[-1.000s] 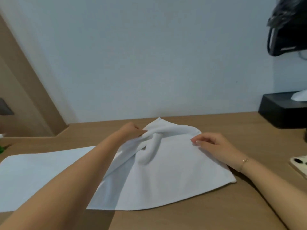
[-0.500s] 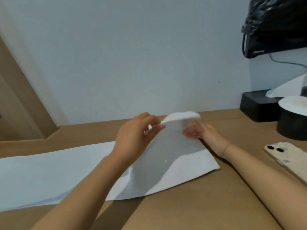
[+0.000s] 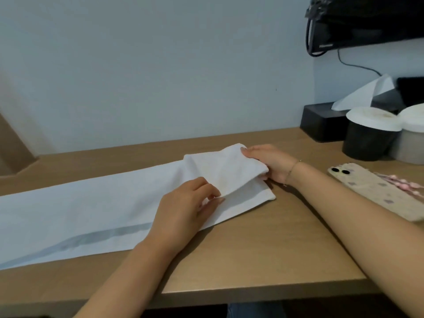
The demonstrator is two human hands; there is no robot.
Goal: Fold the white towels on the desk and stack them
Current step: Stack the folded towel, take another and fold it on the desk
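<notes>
A small white towel lies on the wooden desk, folded over on itself, with its upper layer raised a little. My left hand pinches the near corner of that upper layer. My right hand grips the towel's far right edge, with the thumb on top. A long white towel lies spread flat to the left, reaching the frame's left edge; its right end lies under or against the small towel.
A phone in a patterned case lies on the desk at the right, with a pink beaded strap. Behind it stand a black tissue box and two lidded tubs. The desk's front edge runs close below my arms.
The towel's far corner, held up in the air before, has come down over the lower half. My left hand moved nearer and lower with it. The view swung right.
</notes>
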